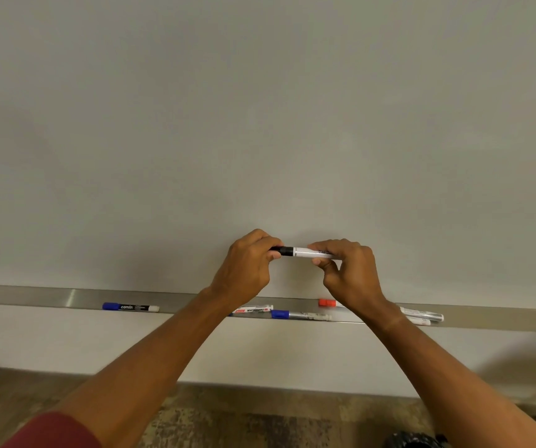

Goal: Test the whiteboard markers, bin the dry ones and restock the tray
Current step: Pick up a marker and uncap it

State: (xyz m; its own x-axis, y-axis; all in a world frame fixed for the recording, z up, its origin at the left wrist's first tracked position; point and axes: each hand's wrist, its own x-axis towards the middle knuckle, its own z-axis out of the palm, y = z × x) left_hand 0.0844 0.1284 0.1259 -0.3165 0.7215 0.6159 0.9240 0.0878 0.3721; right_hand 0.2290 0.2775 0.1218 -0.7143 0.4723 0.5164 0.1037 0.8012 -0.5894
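Two hands on one marker, cap end gripped

Both sets of fingers curl round a single black-capped marker [305, 252] held level in front of the whiteboard [260, 124]. Left hand [247, 266] pinches the black cap end; right hand [347, 270] grips the white barrel. Cap looks seated or just at the joint, can't tell which. Judged step: uncapping to test, or recapping after a test; no ink mark shows on the board near the hands.

Below, on the metal tray [50, 297]: blue-capped Camlin marker [130, 307] far left, a red-labelled marker [253, 309] partly behind the left wrist, a second blue-capped marker [300, 315] centre, a red-capped marker [327, 302] partly hidden, two more white barrels [421, 315] right of the right wrist.

Next move likely needs a straight pull apart along the barrel, then tip to board. A dark bin-like thing [415, 441] sits at the near right bottom edge, unclear.
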